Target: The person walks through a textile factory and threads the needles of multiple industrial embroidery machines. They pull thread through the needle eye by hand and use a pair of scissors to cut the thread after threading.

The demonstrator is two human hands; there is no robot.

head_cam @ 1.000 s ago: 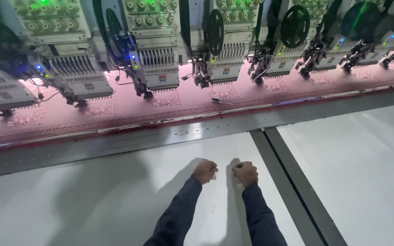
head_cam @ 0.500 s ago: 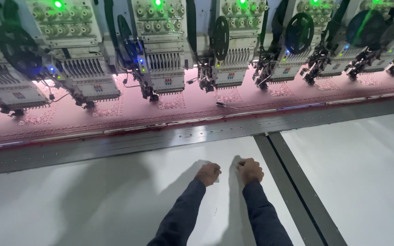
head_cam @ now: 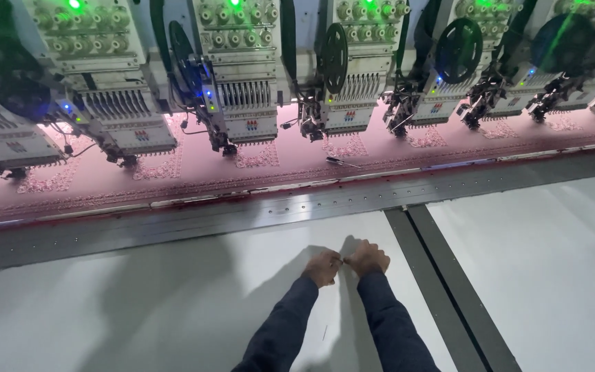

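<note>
A thin thread [head_cam: 343,260], barely visible, is pinched between the left hand [head_cam: 323,267] and right hand [head_cam: 368,257], fingers curled narrow, knuckles nearly touching above the white table [head_cam: 139,310]. Beyond a grey metal rail [head_cam: 242,217], pink fabric [head_cam: 290,162] stretches under a row of embroidery heads [head_cam: 242,83] with green lights.

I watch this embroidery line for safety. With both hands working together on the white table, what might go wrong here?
Left hand and right hand pinch something too small to identify; it might slip unnoticed onto the white table. Reaching forward, dark sleeves could near the embroidery heads over the pink fabric.
</note>
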